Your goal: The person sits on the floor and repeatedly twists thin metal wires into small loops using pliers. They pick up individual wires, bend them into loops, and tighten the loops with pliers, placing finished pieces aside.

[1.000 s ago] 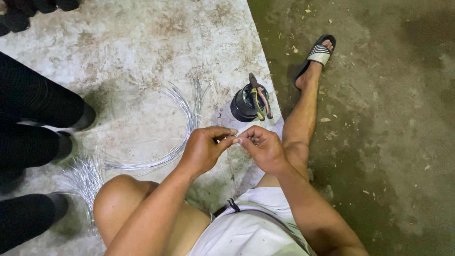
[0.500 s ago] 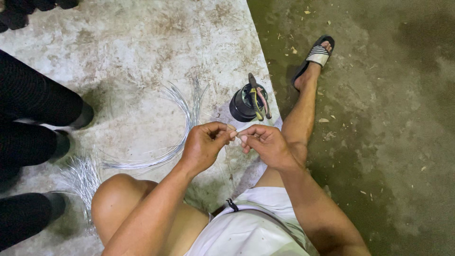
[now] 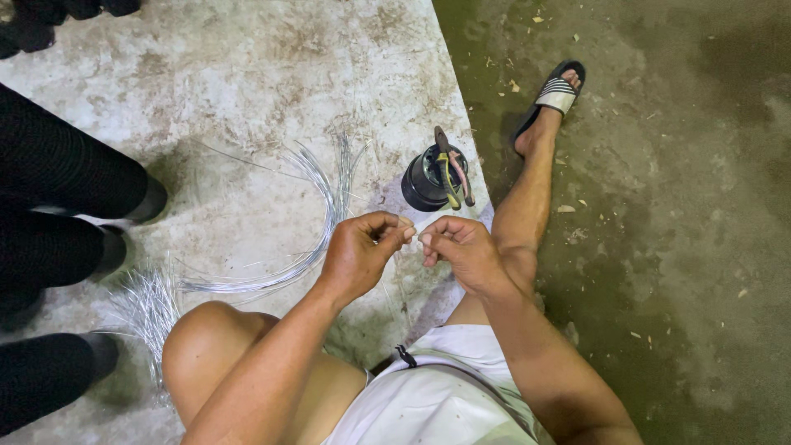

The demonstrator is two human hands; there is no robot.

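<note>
- The pale concrete slab (image 3: 247,74) fills the upper left and centre of the frame; the darker floor (image 3: 659,206) takes the right side.
- A bundle of thin silver wires (image 3: 317,206) curves across the slab at centre left, with a frayed heap of wire ends (image 3: 144,309) at lower left, beside another person's dark-clad legs (image 3: 66,173).
- A dark round container (image 3: 427,177) stands at upper centre near the slab's edge, with pliers (image 3: 453,169) lying across its top; no label or sign is readable anywhere.
- The left hand (image 3: 358,255) and right hand (image 3: 465,251) meet at centre frame, fingertips pinched on a short, fine wire piece (image 3: 414,234) held between them, just below the container.
- The step in hand seems to be twisting or bending that piece; the next move likely calls for a firm pinch and small turns.
</note>
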